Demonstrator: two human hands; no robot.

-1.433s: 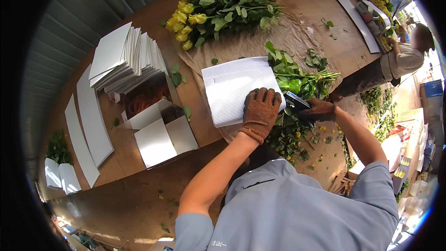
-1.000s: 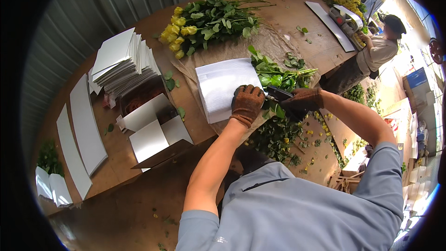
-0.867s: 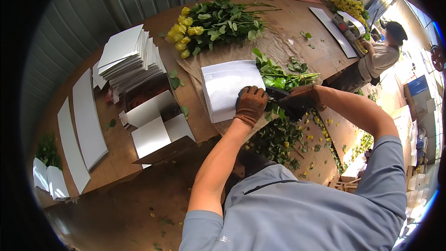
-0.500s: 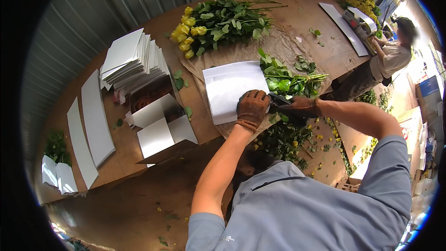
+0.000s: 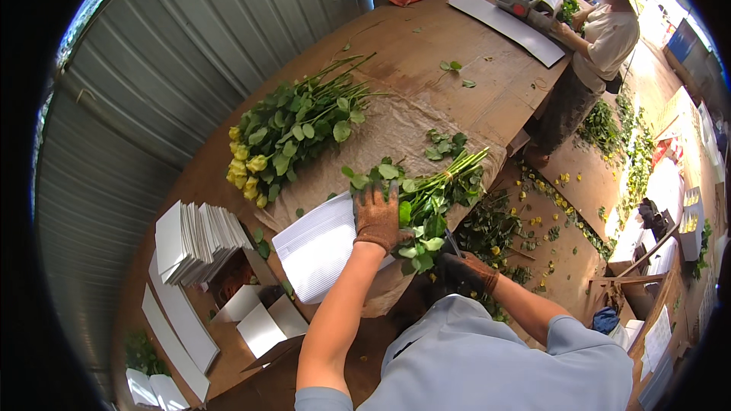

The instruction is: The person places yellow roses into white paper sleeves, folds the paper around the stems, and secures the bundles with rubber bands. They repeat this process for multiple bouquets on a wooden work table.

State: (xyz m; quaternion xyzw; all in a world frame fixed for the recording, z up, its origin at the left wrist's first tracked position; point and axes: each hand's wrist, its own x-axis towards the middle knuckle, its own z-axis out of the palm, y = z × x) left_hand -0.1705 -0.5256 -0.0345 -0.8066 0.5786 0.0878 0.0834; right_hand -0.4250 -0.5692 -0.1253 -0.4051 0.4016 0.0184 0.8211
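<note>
A bundle of roses lies on the table, its flower end hidden inside a white corrugated cardboard wrap (image 5: pixel 316 251). Green leaves and cut stems (image 5: pixel 449 179) stick out of the wrap to the right. My left hand (image 5: pixel 377 217), in a brown work glove, lies over the leaves at the wrap's edge with fingers spread. Lower right, beside the leaves and close to my body, my right hand (image 5: pixel 468 272) in a dark-palmed glove is closed around a dark hand tool (image 5: pixel 451 245). Only the tool's slim end shows, so its exact kind is unclear.
Unwrapped yellow roses (image 5: pixel 282 137) lie behind on brown paper (image 5: pixel 403 125). At left stand a stack of white cardboard sheets (image 5: pixel 202 240) and an open box (image 5: pixel 263 327). A co-worker (image 5: pixel 601 46) stands at the far right end. Leaves and petals litter the floor (image 5: pixel 560 259).
My view has turned, shifting the scene. My left hand has gone from the wrap's near corner onto the leaves, fingers now spread. My right hand has drawn back toward my body with the tool.
</note>
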